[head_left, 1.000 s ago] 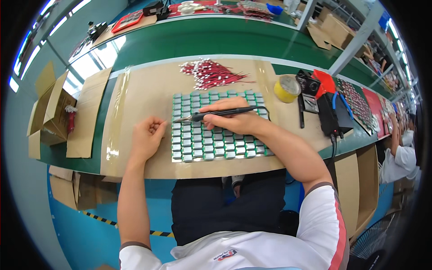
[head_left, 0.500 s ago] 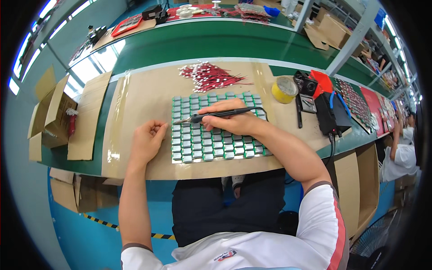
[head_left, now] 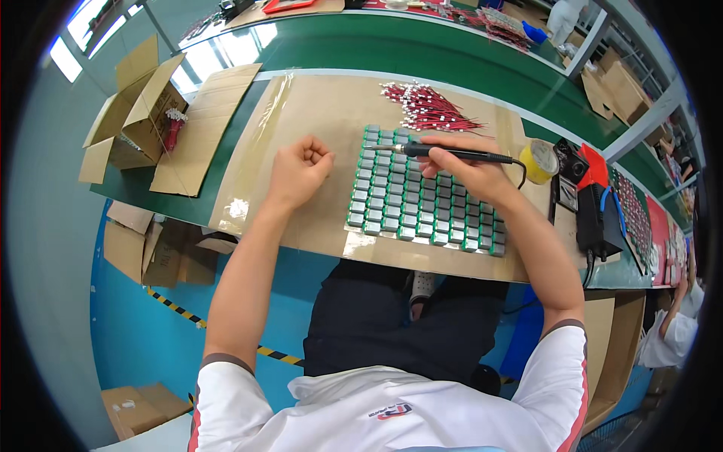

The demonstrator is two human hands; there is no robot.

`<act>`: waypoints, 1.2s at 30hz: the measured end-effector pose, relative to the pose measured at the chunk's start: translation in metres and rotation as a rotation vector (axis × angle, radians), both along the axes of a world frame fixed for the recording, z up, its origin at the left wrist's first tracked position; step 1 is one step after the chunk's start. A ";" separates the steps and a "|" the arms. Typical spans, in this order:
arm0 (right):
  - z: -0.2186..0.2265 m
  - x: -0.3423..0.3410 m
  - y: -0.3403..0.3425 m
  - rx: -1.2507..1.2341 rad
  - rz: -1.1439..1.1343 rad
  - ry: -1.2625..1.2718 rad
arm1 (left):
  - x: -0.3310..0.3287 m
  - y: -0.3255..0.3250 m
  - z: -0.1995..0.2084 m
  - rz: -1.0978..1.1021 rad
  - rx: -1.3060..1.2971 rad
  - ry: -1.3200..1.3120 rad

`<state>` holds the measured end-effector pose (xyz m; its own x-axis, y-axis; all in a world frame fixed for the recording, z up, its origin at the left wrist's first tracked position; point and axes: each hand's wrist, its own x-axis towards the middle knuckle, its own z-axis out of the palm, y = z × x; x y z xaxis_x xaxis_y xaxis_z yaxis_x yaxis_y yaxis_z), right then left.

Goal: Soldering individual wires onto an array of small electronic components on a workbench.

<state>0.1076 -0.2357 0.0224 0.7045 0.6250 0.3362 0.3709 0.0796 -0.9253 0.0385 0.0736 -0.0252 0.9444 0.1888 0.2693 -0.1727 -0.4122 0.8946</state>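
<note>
A grid of small grey blocks with green edges [head_left: 425,215] lies on the cardboard sheet in front of me. My right hand [head_left: 471,172] is closed around a black soldering iron [head_left: 456,153], held like a pen above the far part of the grid. The iron's metal tip points left, over the far left blocks. Just left of the grid is my left hand [head_left: 300,172], its fingers curled in a pinch. Whatever it may hold is too small to make out. Beyond the grid lies a pile of red wires with white connectors [head_left: 429,108].
Right of the grid are a roll of yellow tape [head_left: 539,161], a black box-shaped unit [head_left: 599,222] with blue-handled tool, and a red tray [head_left: 594,165]. An open carton [head_left: 143,124] stands left with red wires at it. Another person [head_left: 670,335] sits far right.
The view has swung, so the bench appears further right. The soldering iron has moved toward the grid's far edge. My left hand has drawn slightly away from the blocks.
</note>
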 end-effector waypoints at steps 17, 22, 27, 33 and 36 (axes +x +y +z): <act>-0.017 -0.006 0.011 -0.032 -0.050 0.078 | -0.002 -0.014 0.008 0.098 -0.230 0.139; -0.010 -0.008 0.018 -0.007 -0.053 0.192 | -0.002 -0.011 0.007 0.112 -0.279 0.137; -0.008 -0.011 0.024 -0.038 -0.096 0.173 | 0.000 -0.011 0.004 0.119 -0.271 0.095; 0.001 -0.015 0.030 -0.054 -0.096 0.155 | 0.001 -0.008 0.003 0.103 -0.276 0.088; 0.009 -0.017 0.039 -0.075 -0.098 0.183 | 0.001 -0.008 0.003 0.099 -0.297 0.078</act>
